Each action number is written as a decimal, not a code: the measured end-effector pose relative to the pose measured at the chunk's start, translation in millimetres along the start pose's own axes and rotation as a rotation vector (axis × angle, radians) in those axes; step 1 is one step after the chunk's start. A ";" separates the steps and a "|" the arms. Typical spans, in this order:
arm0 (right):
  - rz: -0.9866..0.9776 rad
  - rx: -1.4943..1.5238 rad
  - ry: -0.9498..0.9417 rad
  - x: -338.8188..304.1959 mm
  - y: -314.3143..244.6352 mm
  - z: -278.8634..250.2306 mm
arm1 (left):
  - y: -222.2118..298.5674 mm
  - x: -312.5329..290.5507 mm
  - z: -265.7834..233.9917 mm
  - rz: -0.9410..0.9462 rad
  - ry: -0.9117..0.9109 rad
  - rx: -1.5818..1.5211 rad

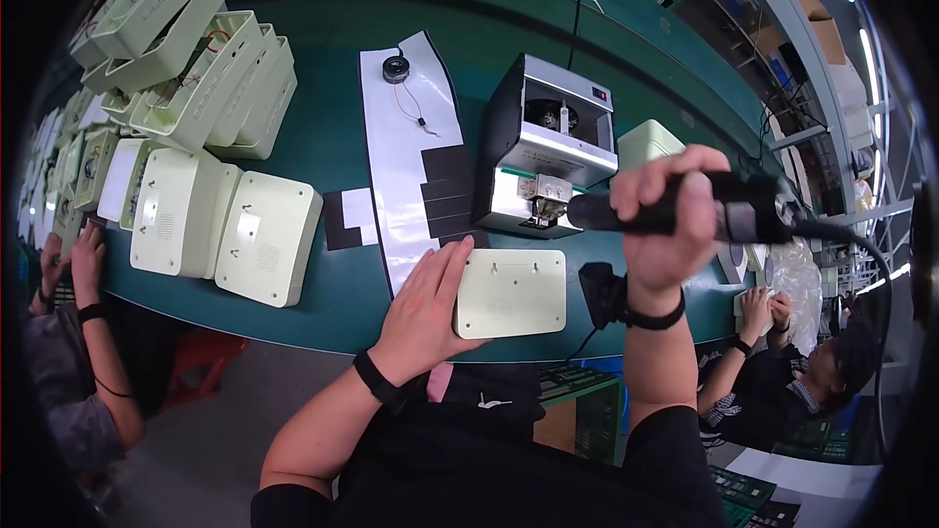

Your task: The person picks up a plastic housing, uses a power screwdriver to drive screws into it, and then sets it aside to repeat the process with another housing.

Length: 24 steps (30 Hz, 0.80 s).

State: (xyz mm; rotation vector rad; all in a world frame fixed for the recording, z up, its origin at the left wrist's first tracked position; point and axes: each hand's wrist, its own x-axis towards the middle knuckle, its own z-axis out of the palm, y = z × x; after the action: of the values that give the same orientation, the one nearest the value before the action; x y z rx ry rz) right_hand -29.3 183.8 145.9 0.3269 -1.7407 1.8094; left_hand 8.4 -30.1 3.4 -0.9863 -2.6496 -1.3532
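Note:
My left hand [423, 305] lies flat against the left side of a pale green plastic housing [511, 292] that rests face down at the near edge of the green bench [333, 137]. My right hand [665, 220] is closed around a black electric screwdriver [685, 212], held level above the housing's right side with its tip pointing left at a grey screw-feeder box [548, 149]. A cable runs from the tool's rear off to the right.
Two more closed housings [225, 220] lie to the left, with stacks of open housing halves [186, 59] behind them. A white sheet with black strips [411, 156] carries a small round speaker [395, 68]. Other people's hands work at far left [68, 264] and lower right [763, 313].

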 end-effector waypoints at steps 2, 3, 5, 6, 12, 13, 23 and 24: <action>0.041 0.005 0.007 7.2 0.0 0.6 | 1.7 -0.8 -1.4 -0.014 -0.007 0.008; 0.083 0.009 0.011 9.3 -1.6 0.7 | 3.1 -1.6 -0.8 -0.010 -0.011 0.008; 0.122 0.015 0.017 6.6 -5.2 -1.5 | 3.5 -3.2 0.3 -0.017 -0.015 0.003; 0.159 0.059 0.005 -1.1 -10.1 -5.4 | 2.5 -3.1 -0.2 -0.021 -0.016 0.002; 0.222 0.116 -0.025 -54.5 -56.8 -30.7 | 3.7 -0.9 -0.2 -0.034 -0.037 0.007; 0.244 0.116 -0.019 -60.4 -65.0 -31.5 | 2.7 0.0 -0.6 -0.046 -0.032 0.002; 0.312 0.001 0.024 -85.3 -70.0 -32.7 | 2.6 1.2 5.6 -0.033 -0.014 0.037; 0.312 0.006 0.021 -87.1 -65.3 -32.4 | 2.2 0.9 5.2 -0.038 -0.017 0.039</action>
State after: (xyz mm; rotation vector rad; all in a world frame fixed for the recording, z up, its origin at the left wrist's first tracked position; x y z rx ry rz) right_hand 84.0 191.0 147.0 0.0385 -1.8528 2.0248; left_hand 10.2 -24.8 2.0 -0.9529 -2.7099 -1.3008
